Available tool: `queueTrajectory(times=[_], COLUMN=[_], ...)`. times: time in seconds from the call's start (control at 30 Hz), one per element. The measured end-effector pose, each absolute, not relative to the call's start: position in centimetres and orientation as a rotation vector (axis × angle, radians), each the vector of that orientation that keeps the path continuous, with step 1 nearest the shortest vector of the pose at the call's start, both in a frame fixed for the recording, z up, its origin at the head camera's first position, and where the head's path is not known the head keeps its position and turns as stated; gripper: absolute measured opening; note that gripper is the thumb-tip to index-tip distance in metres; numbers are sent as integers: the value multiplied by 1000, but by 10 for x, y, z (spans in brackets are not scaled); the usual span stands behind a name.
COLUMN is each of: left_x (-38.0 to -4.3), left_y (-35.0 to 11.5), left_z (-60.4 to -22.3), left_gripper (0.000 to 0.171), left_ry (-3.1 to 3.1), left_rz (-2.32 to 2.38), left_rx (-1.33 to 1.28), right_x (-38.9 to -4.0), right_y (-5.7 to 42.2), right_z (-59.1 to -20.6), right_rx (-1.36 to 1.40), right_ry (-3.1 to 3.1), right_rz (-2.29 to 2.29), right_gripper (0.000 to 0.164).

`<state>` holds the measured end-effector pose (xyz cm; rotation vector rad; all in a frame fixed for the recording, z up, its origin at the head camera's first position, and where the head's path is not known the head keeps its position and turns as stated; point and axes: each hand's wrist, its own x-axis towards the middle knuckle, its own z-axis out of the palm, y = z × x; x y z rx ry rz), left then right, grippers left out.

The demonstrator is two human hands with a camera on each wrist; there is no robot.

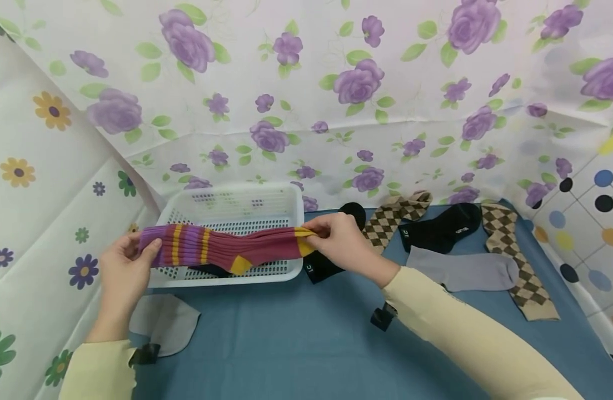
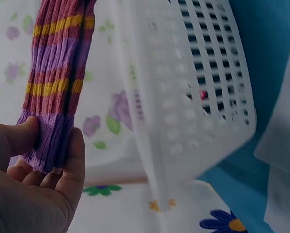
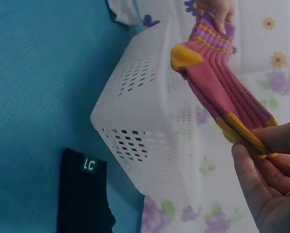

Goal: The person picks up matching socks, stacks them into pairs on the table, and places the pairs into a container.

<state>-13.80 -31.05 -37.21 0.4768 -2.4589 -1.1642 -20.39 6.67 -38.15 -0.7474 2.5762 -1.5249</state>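
Note:
A ribbed maroon sock (image 1: 256,248) with purple and yellow stripes is stretched out level over the white basket (image 1: 226,282). My left hand (image 1: 125,272) pinches its purple cuff between thumb and fingers. At the other end, my right hand (image 1: 338,239) grips the yellow toe. The left wrist view shows a second knitted layer along the edge of the cuff (image 2: 50,131). In the right wrist view the yellow heel (image 3: 186,56) sticks out to one side. Something dark (image 1: 211,270) lies in the basket, partly hidden behind the sock.
Right of the basket lie black socks (image 1: 438,228), argyle socks (image 1: 521,261) and a grey sock (image 1: 461,269) on the blue cloth (image 1: 286,339). Another black sock (image 3: 81,189) is near the basket's corner. A light grey sock (image 1: 168,322) lies beside my left wrist. Flowered sheets (image 1: 306,83) wall the table.

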Motion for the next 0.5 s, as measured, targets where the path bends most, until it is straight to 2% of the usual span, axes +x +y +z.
queueTrajectory(times=[0.17, 0.5], left_x=[-148, -162], left_y=[-327, -350], left_z=[-380, -396], left_gripper=[51, 51], left_ry=[-2535, -2674], left_rz=[-1116, -978], left_rx=[548, 557], right_x=[-217, -239], right_y=[49, 22], right_z=[-389, -405], right_rx=[-762, -809], right_ry=[2537, 2560], right_rz=[-1460, -1364], right_gripper=[17, 16])
